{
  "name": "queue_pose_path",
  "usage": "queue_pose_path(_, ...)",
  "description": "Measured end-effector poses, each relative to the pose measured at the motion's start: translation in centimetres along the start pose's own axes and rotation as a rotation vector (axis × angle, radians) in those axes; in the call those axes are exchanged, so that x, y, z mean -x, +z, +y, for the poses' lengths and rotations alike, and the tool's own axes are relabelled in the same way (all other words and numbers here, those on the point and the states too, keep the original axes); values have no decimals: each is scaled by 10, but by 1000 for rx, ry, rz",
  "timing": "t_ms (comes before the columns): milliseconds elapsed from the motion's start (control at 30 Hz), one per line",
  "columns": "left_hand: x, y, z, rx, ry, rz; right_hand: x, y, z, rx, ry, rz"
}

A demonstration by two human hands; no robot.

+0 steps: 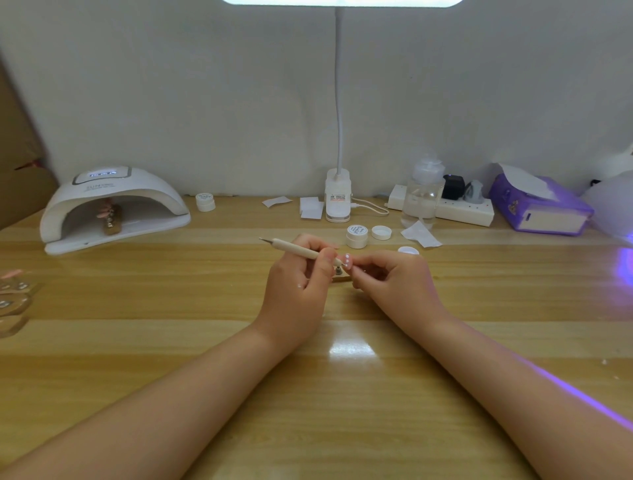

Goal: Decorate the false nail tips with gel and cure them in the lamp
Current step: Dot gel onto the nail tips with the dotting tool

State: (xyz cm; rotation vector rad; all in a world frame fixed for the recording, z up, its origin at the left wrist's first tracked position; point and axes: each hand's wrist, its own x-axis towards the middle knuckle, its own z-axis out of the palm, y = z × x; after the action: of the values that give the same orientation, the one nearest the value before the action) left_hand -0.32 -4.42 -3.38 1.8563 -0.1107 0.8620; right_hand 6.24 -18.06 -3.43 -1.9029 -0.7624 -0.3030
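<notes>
Wooden table [171, 342] under me: my left hand [298, 284] pinches a dotting pen [298, 249]; my right hand [394, 284] pinches the nail tip [347, 261].

Bright, even light from a desk lamp [339, 2] overhead, its panel blown out at top edge. White glare patch on the glossy worktop [349, 347] btwn the forearms. Violet glow spills in from far right, streaking the right forearm [548, 383] and worktop edge. Soft short shadows under both hands. Wide-angle lens bows the worktop's back edge and stretches the forearms at the bottom corners. Items at far left edge smeared, soft; centre reasonably sharp, slight compression haze.
</notes>
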Motion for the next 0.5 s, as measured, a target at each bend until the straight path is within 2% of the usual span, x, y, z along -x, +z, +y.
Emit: queue_pose_path(500, -1, 0, -1, -11, 10, -6, 0, 0, 1, -4, -6, -1)
